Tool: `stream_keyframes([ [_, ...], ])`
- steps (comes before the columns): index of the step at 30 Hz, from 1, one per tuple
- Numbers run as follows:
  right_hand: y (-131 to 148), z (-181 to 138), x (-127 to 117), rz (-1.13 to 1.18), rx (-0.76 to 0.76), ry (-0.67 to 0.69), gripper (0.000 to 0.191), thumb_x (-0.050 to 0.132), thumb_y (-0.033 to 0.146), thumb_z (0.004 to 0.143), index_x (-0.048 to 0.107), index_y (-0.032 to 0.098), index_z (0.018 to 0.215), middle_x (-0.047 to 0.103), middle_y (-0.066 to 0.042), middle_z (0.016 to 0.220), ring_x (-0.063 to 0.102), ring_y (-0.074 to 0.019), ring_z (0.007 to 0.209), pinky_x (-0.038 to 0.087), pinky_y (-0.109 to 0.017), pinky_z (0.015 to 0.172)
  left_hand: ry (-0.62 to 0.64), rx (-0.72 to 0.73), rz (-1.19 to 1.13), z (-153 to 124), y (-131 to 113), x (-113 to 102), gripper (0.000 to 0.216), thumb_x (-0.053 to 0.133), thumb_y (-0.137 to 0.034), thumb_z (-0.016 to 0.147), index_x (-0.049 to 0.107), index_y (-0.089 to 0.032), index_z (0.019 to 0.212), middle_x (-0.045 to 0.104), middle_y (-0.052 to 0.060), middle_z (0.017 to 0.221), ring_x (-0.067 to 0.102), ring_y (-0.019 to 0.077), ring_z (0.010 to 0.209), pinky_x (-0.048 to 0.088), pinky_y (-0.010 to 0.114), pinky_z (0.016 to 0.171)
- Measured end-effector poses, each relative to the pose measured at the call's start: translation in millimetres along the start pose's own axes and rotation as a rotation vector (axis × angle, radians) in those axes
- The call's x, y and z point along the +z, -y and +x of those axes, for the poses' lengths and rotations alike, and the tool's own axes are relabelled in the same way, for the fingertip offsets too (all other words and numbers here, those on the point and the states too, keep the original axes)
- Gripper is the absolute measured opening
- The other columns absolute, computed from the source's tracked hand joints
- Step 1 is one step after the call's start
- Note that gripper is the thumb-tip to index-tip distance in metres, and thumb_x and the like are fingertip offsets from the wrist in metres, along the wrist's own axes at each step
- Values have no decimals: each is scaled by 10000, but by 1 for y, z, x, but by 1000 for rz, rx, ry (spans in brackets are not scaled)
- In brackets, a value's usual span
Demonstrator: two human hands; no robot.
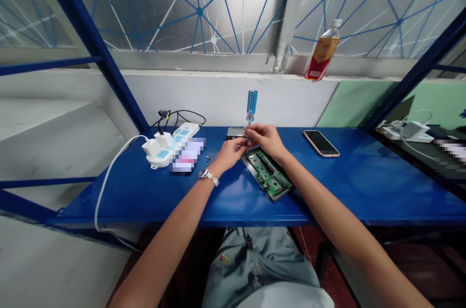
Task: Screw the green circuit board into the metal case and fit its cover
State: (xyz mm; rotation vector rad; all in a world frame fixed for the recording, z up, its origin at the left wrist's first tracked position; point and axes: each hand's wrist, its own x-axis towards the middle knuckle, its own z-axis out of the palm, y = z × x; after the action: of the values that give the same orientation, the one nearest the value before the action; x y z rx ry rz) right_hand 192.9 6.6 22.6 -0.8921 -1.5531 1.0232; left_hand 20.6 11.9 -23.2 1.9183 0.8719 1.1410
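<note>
A green circuit board in a grey metal tray [270,174] lies on the blue table [145,191]. A screwdriver with a blue handle [251,104] stands upright, its tip at the board's far corner. My right hand [267,139] is closed round the screwdriver's shaft just below the handle. My left hand [230,152], with a wristwatch on the wrist, pinches the shaft lower down, near the tip. A grey metal cover [235,132] lies just behind both hands.
A white power strip [171,145] with plugs and cables sits left of the hands, a few small screws [208,157] beside it. A smartphone [321,143] lies to the right. A bottle [323,51] stands on the window ledge. Blue frame posts flank the table.
</note>
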Motion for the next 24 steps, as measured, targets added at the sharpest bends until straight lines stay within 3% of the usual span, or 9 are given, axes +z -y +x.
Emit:
stream_keyframes([
  [4, -5, -1, -1, -41, -15, -11, 452, 788, 538, 739, 662, 204, 1016, 735, -32, 905, 653, -147, 606, 579, -304, 572, -35, 3, 0, 0, 2, 1, 202, 647, -271, 900, 755, -146, 1015, 802, 106, 1045, 756, 251, 983, 584, 377, 949],
  [10, -10, -2, -2, -134, -5, -26, 342, 763, 510, 770, 605, 209, 809, 652, 6, 633, 625, -159, 563, 522, -290, 566, -74, -10, 20, 0, 4, 0, 195, 693, -307, 874, 744, -145, 969, 797, 101, 974, 754, 244, 922, 592, 350, 876],
  [16, -10, -2, -2, -89, 3, 35, 332, 706, 512, 803, 625, 201, 887, 660, 12, 674, 616, -145, 566, 507, -285, 587, -13, -11, -69, 1, 5, 1, 255, 673, -287, 888, 732, -134, 1083, 790, 116, 1069, 750, 250, 1018, 576, 378, 969],
  [24, -12, -3, 1, -70, -8, 23, 345, 691, 508, 813, 645, 197, 955, 683, 6, 731, 611, -138, 560, 520, -283, 577, -50, -11, -113, 2, 7, 4, 219, 682, -291, 881, 744, -124, 1007, 796, 128, 1032, 760, 269, 988, 579, 395, 956],
])
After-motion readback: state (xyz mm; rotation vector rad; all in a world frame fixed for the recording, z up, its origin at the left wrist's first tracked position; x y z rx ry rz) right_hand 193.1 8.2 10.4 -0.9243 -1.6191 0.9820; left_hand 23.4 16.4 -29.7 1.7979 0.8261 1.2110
